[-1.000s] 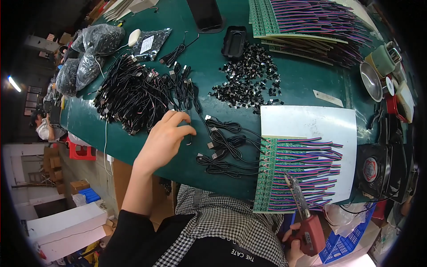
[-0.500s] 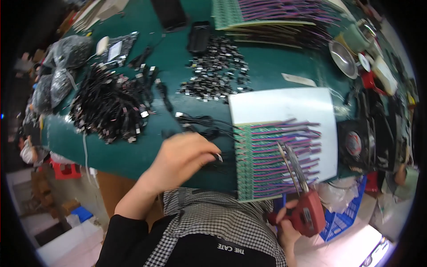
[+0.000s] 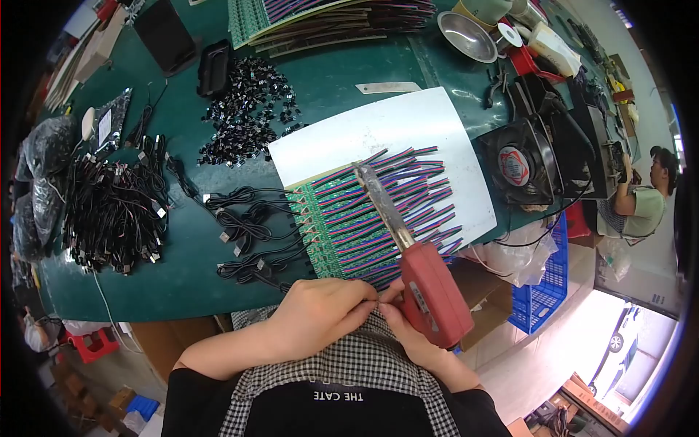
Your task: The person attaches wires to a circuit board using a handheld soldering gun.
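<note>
Now | left grip (image 3: pixel 320 317) pinched, contents unclear | right grip (image 3: pixel 409 336) round soldering iron (image 3: pixel 437 291) | bare table edge (image 3: pixel 186 295) leftward

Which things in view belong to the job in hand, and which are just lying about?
In use, apparently:
red-handled soldering iron, in the right hand
wired green circuit boards
black USB cables

Apparently lying about:
metal bowl
blue plastic crate
red stool

Black cables (image 3: pixel 116 211) on green table (image 3: pixel 178 288)

Black sleeves (image 3: pixel 202 399), checked apron (image 3: pixel 342 368)
</note>
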A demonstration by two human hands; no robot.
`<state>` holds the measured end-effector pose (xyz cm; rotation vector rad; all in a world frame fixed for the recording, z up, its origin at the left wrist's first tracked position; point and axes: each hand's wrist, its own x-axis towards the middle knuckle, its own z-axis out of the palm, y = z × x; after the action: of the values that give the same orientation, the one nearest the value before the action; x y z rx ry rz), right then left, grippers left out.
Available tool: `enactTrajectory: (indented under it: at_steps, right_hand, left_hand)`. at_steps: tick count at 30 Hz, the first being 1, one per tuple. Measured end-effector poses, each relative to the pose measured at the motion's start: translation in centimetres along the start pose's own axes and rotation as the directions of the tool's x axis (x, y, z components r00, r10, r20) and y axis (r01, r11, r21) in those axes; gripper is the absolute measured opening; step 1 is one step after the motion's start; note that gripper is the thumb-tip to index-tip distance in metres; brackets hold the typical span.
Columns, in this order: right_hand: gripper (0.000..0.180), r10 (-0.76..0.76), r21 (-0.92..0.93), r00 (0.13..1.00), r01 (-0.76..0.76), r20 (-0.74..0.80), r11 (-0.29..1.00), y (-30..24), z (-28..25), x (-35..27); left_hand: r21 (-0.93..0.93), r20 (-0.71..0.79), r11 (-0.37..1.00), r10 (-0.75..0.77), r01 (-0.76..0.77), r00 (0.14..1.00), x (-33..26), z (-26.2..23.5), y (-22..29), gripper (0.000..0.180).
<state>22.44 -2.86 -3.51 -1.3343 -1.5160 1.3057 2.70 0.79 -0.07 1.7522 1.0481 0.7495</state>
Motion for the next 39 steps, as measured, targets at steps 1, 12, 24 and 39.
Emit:
enactTrajectory:
  at_steps: [1, 12, 24, 39]
  right_hand:
    - [0.078, -0.034, -0.03, 0.999, 0.034, 0.02, 0.999, 0.0, -0.1, 0.1]
    - [0.044, 0.096, 0.285, 0.995, -0.099, 0.023, 0.953, -2.6, -1.0, 0.8]
    - [0.074, -0.054, 0.022, 0.997, 0.053, 0.046, 0.998, -1.4, 0.0, 0.2]
    - [0.065, 0.094, 0.324, 0.986, -0.135, 0.139, 0.936, 0.2, -3.7, -2.0]
  left_hand:
    - [0.035, 0.018, 0.999, 0.01, -0.011, 1.0, 0.0, 0.0, 0.0, 0.011]
    - [-0.398, 0.249, 0.879, -0.172, 0.263, 0.953, -0.2, -0.9, -0.5, 0.01]
    - [-0.312, 0.233, 0.902, -0.232, 0.298, 0.944, -0.4, -0.6, -0.2, 0.014]
    - [0.325, -0.443, 0.906, -0.107, 0.271, 0.89, -0.3, -1.4, -1.6, 0.012]
